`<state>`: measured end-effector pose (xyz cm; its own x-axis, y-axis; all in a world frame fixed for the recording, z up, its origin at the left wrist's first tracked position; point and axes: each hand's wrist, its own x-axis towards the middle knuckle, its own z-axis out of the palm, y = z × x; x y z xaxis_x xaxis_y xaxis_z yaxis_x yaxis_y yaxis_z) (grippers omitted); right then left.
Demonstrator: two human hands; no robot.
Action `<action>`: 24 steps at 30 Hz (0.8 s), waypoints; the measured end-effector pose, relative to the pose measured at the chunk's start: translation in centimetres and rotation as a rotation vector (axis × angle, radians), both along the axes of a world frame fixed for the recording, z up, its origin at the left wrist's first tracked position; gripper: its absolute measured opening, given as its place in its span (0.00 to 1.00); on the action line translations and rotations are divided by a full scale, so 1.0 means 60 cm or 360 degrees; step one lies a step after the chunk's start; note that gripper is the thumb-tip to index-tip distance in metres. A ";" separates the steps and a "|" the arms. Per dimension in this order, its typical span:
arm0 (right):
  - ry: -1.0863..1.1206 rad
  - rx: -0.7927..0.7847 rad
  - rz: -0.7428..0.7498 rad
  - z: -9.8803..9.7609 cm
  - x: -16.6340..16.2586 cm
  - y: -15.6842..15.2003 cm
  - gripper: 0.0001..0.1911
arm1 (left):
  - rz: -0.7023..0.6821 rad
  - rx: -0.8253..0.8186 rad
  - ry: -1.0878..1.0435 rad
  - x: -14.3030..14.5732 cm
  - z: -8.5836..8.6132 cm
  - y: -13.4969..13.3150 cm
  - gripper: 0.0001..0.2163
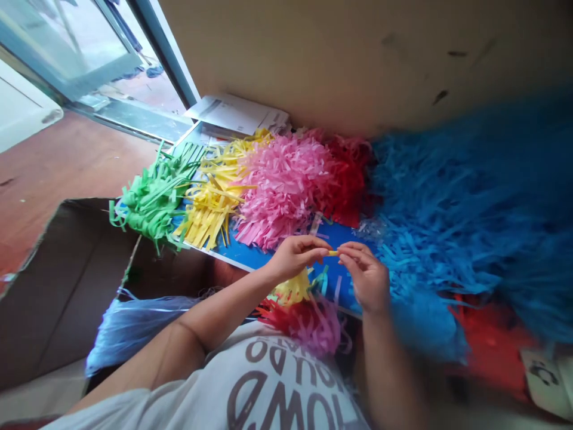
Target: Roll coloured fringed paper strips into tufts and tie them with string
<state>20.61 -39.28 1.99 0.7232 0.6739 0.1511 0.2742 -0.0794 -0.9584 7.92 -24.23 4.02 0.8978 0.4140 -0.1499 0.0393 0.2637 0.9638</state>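
Note:
Between the fingertips of my left hand [302, 255] and my right hand [367, 272] is a short yellow strip [333, 253], pinched from both sides. Both hands are held above the blue table [250, 254]. Below them, by my body, hangs a bunch of fringed tissue paper in yellow, red and purple [304, 313]. Fringed piles lie just beyond: a pink pile [286, 185], a yellow pile [212, 209], a green pile [156, 197] and a red pile [347, 185]. To the right of my right hand spreads a large blue fringed pile [452, 233].
An open cardboard box [67, 286] stands at the left, with pale blue strands [134, 325] at its near side. White papers [239, 113] lie at the table's back by the wall [358, 60]. A glass door [71, 48] is at the upper left.

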 end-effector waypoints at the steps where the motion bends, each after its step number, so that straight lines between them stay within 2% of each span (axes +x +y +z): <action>1: 0.0137 0.0067 -0.0045 0.001 -0.017 0.001 0.09 | 0.0000 -0.0019 0.0008 -0.002 0.003 -0.002 0.25; 6: 0.0684 0.0429 -0.0425 -0.005 -0.061 0.010 0.15 | 0.0022 -0.0011 0.0010 -0.008 0.013 -0.010 0.24; 9: 0.0805 0.0544 -0.0448 0.000 -0.069 0.013 0.15 | 0.0073 0.0042 0.0026 -0.012 0.014 -0.014 0.23; 18: 0.0668 0.0471 -0.0509 0.007 -0.083 0.006 0.15 | 0.0071 0.0473 -0.0084 -0.020 0.017 -0.014 0.17; 24: 0.0419 0.0319 -0.0523 0.014 -0.087 0.004 0.13 | 0.0155 0.1116 -0.0264 -0.023 0.023 -0.013 0.08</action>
<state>15.42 -39.05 2.83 0.9248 0.3787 0.0375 0.0107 0.0727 -0.9973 6.53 -25.00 5.43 0.8398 0.4422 0.3150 -0.1140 -0.4236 0.8987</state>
